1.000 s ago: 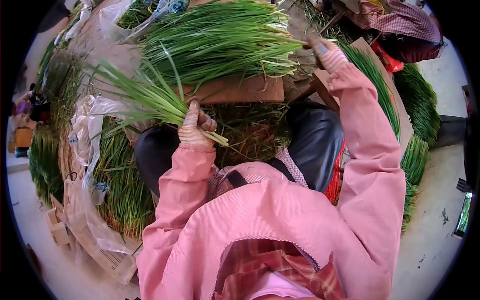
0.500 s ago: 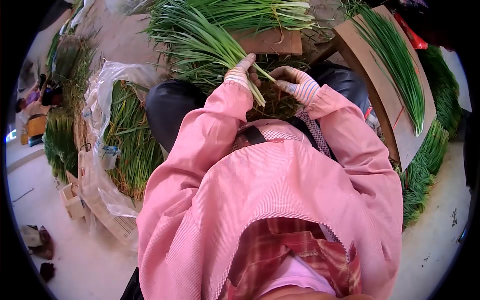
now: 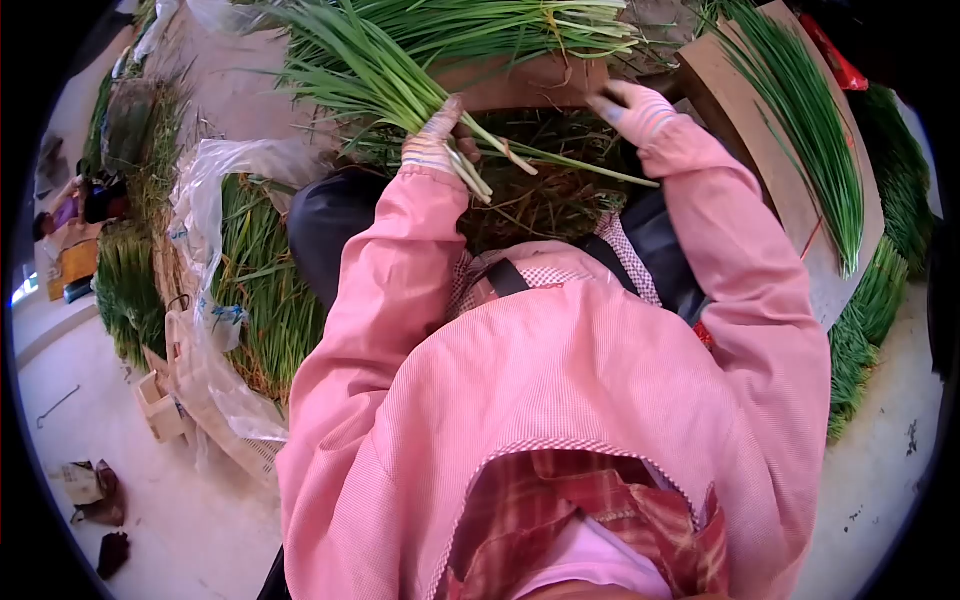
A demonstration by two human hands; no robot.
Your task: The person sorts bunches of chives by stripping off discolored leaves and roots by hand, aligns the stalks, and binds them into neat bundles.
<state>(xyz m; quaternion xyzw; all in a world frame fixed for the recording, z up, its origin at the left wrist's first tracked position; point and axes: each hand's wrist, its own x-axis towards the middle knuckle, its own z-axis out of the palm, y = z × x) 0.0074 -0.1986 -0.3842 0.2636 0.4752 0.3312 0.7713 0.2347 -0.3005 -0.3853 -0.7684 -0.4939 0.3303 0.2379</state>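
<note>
My left hand (image 3: 437, 143), in a striped glove, is closed around a bunch of green stalks (image 3: 375, 75). Their leaves point up and left, and the pale ends stick out below my fist. One longer stalk (image 3: 590, 170) slants out to the right over my lap. My right hand (image 3: 630, 110), gloved too, is at the right end of a brown board (image 3: 520, 82), apart from the bunch; its fingers are bent, and what they hold, if anything, is too unclear to tell. On the board lies a large pile of green stalks (image 3: 480, 30).
A second board (image 3: 825, 285) at the right bears a neat bundle of leaves (image 3: 800, 125). More greens (image 3: 265, 290) lie in a plastic wrap (image 3: 205, 260) at the left. Cut scraps (image 3: 540, 215) are between my knees. A person (image 3: 70, 212) is at the far left.
My right hand reached from the pile to the bunch, then moved away up and right. My left hand still grips the bunch and has shifted slightly left since half a second ago. The view has tilted down.
</note>
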